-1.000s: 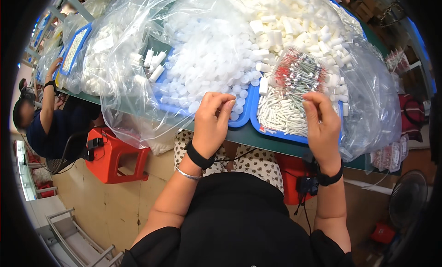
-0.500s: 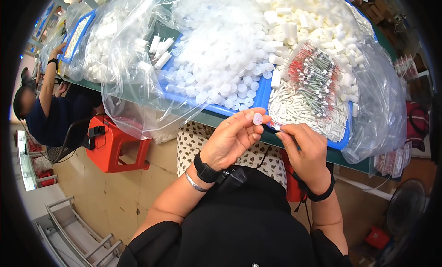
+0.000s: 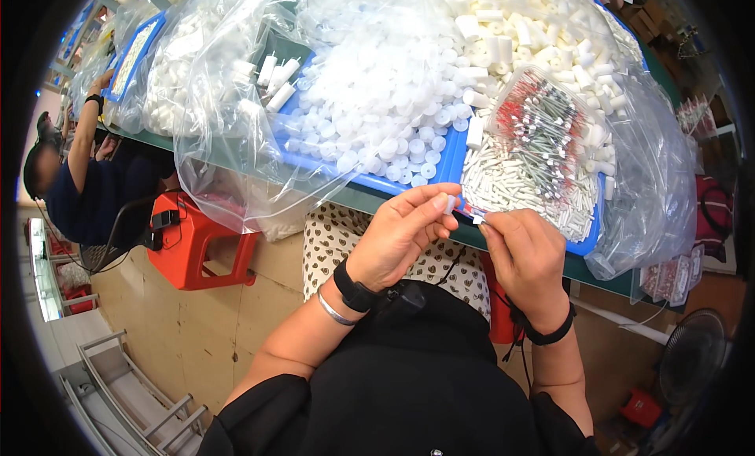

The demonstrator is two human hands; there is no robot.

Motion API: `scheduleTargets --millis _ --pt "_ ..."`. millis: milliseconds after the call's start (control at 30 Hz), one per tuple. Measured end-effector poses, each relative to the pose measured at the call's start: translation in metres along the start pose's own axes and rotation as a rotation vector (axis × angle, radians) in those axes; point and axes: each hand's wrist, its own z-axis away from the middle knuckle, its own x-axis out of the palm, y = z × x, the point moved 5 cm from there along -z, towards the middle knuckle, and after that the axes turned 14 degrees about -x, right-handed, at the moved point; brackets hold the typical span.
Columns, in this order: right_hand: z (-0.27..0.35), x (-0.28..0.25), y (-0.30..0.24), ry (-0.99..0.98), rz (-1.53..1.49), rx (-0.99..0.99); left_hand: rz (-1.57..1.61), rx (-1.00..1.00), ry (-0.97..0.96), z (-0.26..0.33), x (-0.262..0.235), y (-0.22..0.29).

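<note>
My left hand (image 3: 397, 240) pinches a small translucent white disc (image 3: 450, 205) between thumb and fingertips, its face turned partly edge-on. A short way to the right, my right hand (image 3: 525, 251) pinches a small white piece (image 3: 478, 219) with a thin reddish part toward the disc; its exact kind is too small to tell. Both hands hover before the table's front edge. Just beyond lies a heap of similar translucent discs (image 3: 370, 102) in a blue tray (image 3: 377, 182). Right of it, small white tubes (image 3: 499, 181) surround a clear box of thin metal rods (image 3: 543, 122) with red and white ends.
Cream-white foam cylinders (image 3: 503, 47) pile up behind the rods. Clear plastic bags (image 3: 228, 157) drape over the green table's edge, another bag (image 3: 645, 165) at right. A red stool (image 3: 197, 244) stands at left, near a seated person (image 3: 102, 181). A fan (image 3: 692, 354) is at lower right.
The disc in my left hand has turned from face-on to partly edge-on and shifted slightly right. My right hand has barely moved, still pinching its small white piece.
</note>
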Motion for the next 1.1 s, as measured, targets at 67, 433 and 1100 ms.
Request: scheduleTargets --millis 67,433,1100 --pt "0.000 0.001 -0.001 0.021 -0.004 -0.037 -0.007 -0.023 -0.036 0.001 0.006 -0.003" --pt "0.019 0.019 0.005 0.015 -0.410 0.370 0.059 -0.104 -0.168 -0.008 0.009 -0.029" --pt "-0.012 0.031 0.044 -0.200 0.187 -0.065 -0.025 0.094 0.104 0.000 0.000 0.004"
